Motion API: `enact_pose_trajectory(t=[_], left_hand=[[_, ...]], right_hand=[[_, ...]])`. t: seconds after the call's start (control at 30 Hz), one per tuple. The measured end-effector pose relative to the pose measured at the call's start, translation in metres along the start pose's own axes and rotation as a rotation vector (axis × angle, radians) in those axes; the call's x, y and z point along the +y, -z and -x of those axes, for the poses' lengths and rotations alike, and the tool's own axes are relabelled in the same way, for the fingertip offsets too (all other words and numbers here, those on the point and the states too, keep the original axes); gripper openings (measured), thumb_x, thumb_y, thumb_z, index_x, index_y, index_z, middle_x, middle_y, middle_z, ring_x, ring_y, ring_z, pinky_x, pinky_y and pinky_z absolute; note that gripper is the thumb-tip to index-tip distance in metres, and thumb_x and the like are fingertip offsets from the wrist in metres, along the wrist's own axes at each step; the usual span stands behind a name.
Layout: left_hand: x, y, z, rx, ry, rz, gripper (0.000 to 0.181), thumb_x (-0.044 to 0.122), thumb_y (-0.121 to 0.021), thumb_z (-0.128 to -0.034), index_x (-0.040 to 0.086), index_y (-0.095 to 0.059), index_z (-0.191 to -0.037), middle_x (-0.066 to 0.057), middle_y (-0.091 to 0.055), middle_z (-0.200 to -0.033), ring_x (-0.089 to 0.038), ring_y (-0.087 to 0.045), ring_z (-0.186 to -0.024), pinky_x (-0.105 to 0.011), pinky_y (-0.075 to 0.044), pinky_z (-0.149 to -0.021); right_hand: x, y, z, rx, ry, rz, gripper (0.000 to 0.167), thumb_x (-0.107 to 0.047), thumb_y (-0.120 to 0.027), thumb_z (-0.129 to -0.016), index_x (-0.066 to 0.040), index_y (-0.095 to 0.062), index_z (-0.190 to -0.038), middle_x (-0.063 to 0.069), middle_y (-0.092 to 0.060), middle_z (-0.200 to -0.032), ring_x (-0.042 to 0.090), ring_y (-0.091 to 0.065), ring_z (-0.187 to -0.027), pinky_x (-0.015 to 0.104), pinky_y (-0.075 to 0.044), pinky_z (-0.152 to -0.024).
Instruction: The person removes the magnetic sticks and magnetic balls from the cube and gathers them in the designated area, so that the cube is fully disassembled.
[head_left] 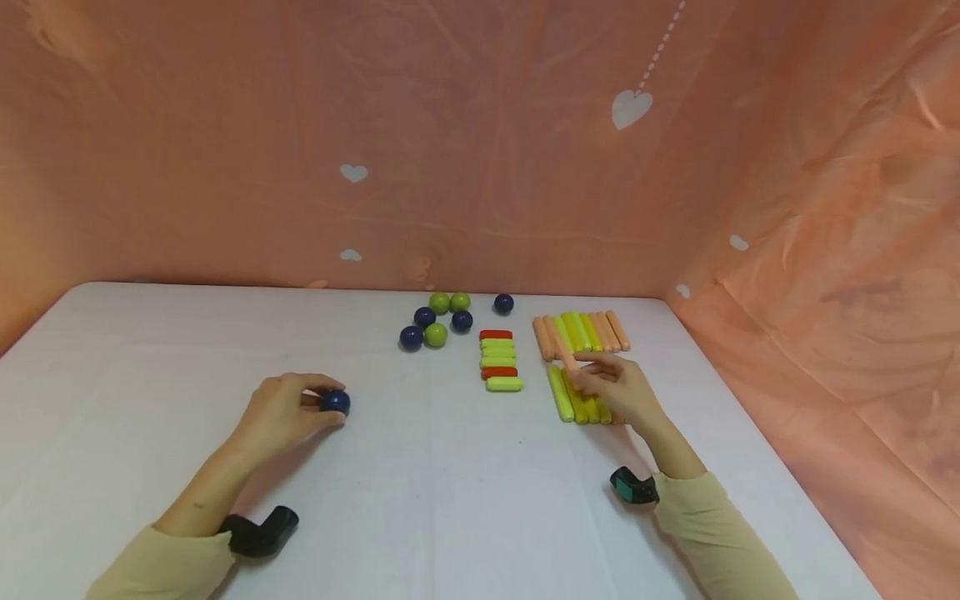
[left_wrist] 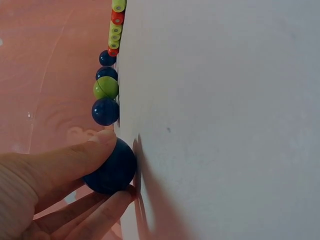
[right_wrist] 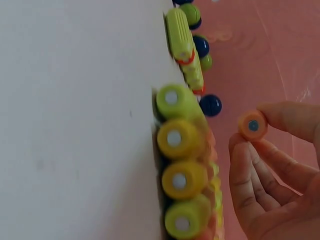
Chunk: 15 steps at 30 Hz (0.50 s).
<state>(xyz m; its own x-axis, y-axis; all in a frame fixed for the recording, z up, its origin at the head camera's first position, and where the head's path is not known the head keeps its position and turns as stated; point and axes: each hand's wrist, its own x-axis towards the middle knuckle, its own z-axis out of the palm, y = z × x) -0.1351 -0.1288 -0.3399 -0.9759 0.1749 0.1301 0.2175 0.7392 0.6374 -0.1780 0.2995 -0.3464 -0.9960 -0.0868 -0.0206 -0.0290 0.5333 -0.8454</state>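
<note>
My left hand (head_left: 281, 414) pinches a dark blue ball (head_left: 336, 403) between thumb and fingers, low at the white tabletop. In the left wrist view, that ball (left_wrist: 112, 170) sits very close to the surface; whether it touches is unclear. Over on the right, my right hand (head_left: 621, 388) holds an orange stick (head_left: 567, 357) by its near end, above two rows of sticks. The right wrist view shows a grey round disc in the end of this held stick (right_wrist: 253, 125). Below it lie yellow and green sticks (right_wrist: 180, 180), partly covered by the hand in the head view.
Green balls (head_left: 436, 335) and blue balls (head_left: 411, 337) are grouped at the back middle, with one blue ball (head_left: 503, 304) apart. Short red and green sticks (head_left: 498, 352) form a column. Behind my right hand lies a row of orange and yellow sticks (head_left: 576, 332). An orange cloth (head_left: 480, 167) hangs behind.
</note>
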Motion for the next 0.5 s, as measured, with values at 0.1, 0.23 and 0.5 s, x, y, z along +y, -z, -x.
enact_pose_trajectory(t=[0.1, 0.23, 0.5], left_hand=[[0.000, 0.000, 0.000, -0.001, -0.003, 0.002, 0.032, 0.012, -0.077, -0.0772, -0.001, -0.070, -0.106, -0.024, -0.068, -0.100, -0.035, -0.069, -0.089, -0.047, -0.055, -0.077], [0.001, 0.000, -0.001, -0.007, -0.004, 0.006, 0.032, 0.011, -0.078, -0.0772, 0.000, -0.070, -0.106, -0.024, -0.068, -0.100, -0.035, -0.069, -0.089, -0.047, -0.055, -0.077], [0.001, 0.001, -0.001, -0.018, 0.005, 0.009, 0.033, 0.012, -0.078, -0.0776, -0.001, -0.070, -0.107, -0.024, -0.068, -0.100, -0.036, -0.069, -0.089, -0.047, -0.055, -0.077]], right_hand=[[0.003, 0.007, -0.001, 0.010, -0.028, 0.010, 0.049, -0.027, -0.064, -0.093, -0.001, -0.053, -0.132, 0.015, -0.066, -0.108, 0.010, -0.064, -0.083, 0.021, -0.053, -0.074], [0.009, 0.019, 0.000, 0.034, -0.056, 0.016, 0.050, -0.030, -0.063, -0.093, -0.002, -0.052, -0.133, 0.013, -0.065, -0.106, 0.009, -0.064, -0.081, 0.020, -0.052, -0.073], [0.020, 0.041, 0.008, 0.087, -0.093, 0.066, 0.052, -0.032, -0.062, -0.093, -0.003, -0.051, -0.135, 0.012, -0.067, -0.106, 0.009, -0.064, -0.080, 0.022, -0.051, -0.075]])
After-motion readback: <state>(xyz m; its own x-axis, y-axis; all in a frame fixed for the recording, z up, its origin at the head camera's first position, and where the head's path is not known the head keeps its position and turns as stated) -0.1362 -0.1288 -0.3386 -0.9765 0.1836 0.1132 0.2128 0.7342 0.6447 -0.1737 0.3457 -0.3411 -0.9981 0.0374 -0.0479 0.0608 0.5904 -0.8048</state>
